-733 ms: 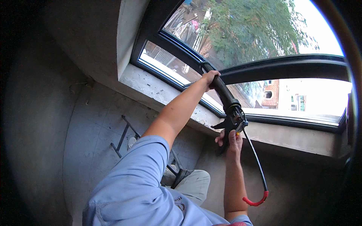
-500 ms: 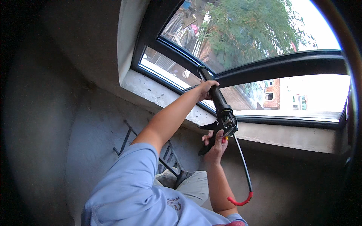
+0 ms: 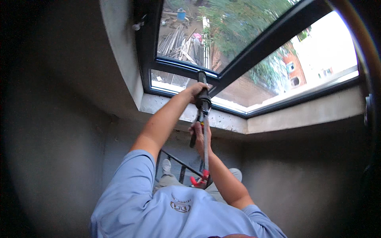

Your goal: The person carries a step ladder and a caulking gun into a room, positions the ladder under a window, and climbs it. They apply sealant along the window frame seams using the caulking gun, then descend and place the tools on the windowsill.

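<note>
A black caulking gun [image 3: 203, 104] points away from me, its front end up against the dark window frame [image 3: 180, 66] where the bars meet. My left hand [image 3: 197, 90] is closed round its barrel near the front. Lower down, my right hand [image 3: 202, 137] is wrapped round the handle and trigger, with the fingers partly hidden. Out of the gun's back runs a long metal rod [image 3: 206, 152] that ends in a red hooked tip [image 3: 200, 181] above my shirt. Whether the nozzle touches the frame cannot be made out.
Below the window runs a pale, speckled sill [image 3: 226, 119]. Under me stands a dark metal ladder [image 3: 182, 164], with my shoes near it. Grey walls [image 3: 59, 119] close in on both sides. Outside the glass are trees and a pile of planks [image 3: 180, 43].
The view has turned. The caulking gun has swung from a slant to nearly straight ahead, and its rod and red hook have come in toward my middle. Both hands keep their hold.
</note>
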{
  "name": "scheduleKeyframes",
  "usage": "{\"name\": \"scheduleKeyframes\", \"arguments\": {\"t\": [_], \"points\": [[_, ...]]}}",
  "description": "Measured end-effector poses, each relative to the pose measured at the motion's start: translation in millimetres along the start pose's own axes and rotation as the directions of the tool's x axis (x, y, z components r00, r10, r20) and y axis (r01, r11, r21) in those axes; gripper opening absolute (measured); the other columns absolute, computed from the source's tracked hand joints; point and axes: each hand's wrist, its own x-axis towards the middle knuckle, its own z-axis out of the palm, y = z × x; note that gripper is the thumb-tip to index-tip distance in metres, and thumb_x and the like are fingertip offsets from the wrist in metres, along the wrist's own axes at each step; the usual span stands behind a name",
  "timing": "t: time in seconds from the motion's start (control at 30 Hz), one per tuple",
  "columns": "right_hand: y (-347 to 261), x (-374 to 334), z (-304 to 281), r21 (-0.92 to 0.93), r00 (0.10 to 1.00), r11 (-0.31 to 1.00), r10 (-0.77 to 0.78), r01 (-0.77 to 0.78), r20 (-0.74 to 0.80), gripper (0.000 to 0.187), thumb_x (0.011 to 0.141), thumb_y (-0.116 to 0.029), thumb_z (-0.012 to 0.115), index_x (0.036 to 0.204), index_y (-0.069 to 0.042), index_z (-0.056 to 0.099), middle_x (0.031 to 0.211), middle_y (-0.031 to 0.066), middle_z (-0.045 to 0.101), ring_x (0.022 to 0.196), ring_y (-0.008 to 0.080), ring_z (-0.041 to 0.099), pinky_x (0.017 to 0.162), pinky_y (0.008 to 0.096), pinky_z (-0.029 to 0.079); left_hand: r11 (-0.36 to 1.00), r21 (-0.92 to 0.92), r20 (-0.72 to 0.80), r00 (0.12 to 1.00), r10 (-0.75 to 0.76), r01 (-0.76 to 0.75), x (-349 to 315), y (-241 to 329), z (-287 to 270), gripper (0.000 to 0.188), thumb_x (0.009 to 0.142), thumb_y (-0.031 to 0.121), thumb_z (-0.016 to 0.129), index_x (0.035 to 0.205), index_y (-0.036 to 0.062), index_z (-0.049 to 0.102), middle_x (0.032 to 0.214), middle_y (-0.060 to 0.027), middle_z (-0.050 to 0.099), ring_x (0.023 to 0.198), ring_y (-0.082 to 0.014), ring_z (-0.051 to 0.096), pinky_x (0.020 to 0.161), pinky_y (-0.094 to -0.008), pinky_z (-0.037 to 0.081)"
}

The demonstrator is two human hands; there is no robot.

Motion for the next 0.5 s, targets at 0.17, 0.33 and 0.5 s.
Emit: {"name": "scheduleKeyframes", "arguments": {"t": [0.17,0.33,0.5], "points": [[2.9,16.4,7.0,-0.354,0.973,0.928,-0.037,0.118,0.229,0.083,0.095,-0.034,0.073,0.159,-0.003,0.029,0.137,0.0228,0.057,0.126,0.0280,0.055,0.109,0.0405,0.041,0.961,0.277,-0.050,0.999,-0.003,0.017,2.1,27.7,-49.4,0.035,0.084,0.034,0.062,0.097,0.0019,0.058,0.077,-0.0161,0.066,0.062,-0.0302,0.068,0.059,-0.0411,0.059],[25.6,-41.4,-56.1,-0.789,0.977,0.577,-0.134,0.212,0.165,0.060,0.088,-0.038,0.077,0.135,-0.004,0.061,0.129,0.0218,0.059,0.120,0.0405,0.055,0.104,0.0466,0.046,0.807,0.589,-0.014,1.000,-0.019,0.023,-4.6,26.4,-90.4,0.037,0.086,0.033,0.061,0.099,-0.0012,0.058,0.085,-0.0176,0.068,0.067,-0.0287,0.071,0.063,-0.0407,0.061],[84.0,-151.6,-142.3,-0.959,0.980,0.228,0.147,-0.168,-0.137,0.068,0.085,-0.040,0.077,0.140,-0.007,0.055,0.136,0.0207,0.054,0.127,0.0396,0.050,0.107,0.0483,0.042,0.830,0.558,-0.046,0.998,0.043,-0.010,-21.9,16.6,-123.2,0.039,0.084,0.025,0.063,0.113,0.0039,0.048,0.090,-0.0156,0.065,0.070,-0.0266,0.067,0.066,-0.0425,0.061]]}}
